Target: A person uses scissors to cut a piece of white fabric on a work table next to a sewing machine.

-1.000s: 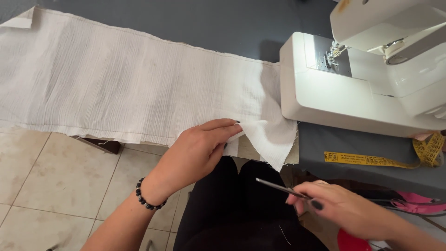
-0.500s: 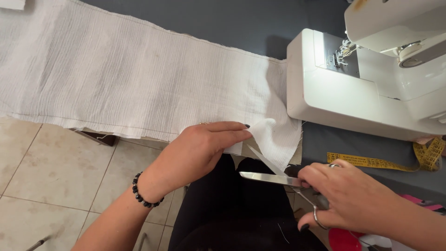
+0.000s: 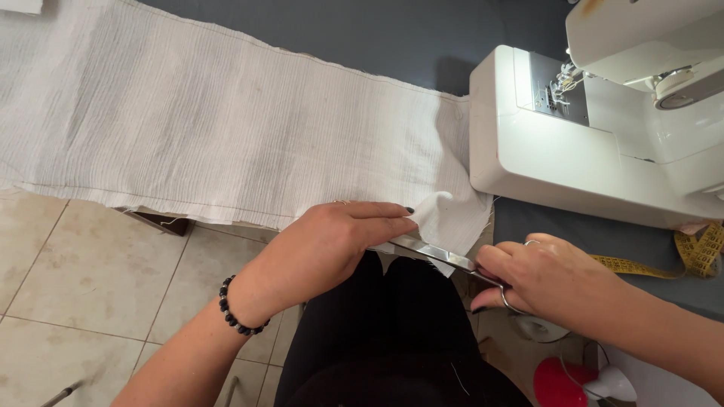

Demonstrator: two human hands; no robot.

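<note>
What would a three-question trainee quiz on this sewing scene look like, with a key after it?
1. True or false: the right hand holds the scissors.
2. Which thing lies on the dark table right of the white fabric? A) an iron B) a white sewing machine C) a lamp
3. What does the left hand pinch at the fabric's near edge?

Key: 1 true. 2 B. 3 A corner of the white fabric, held up beside the scissor blades, near the yellow measuring tape.
</note>
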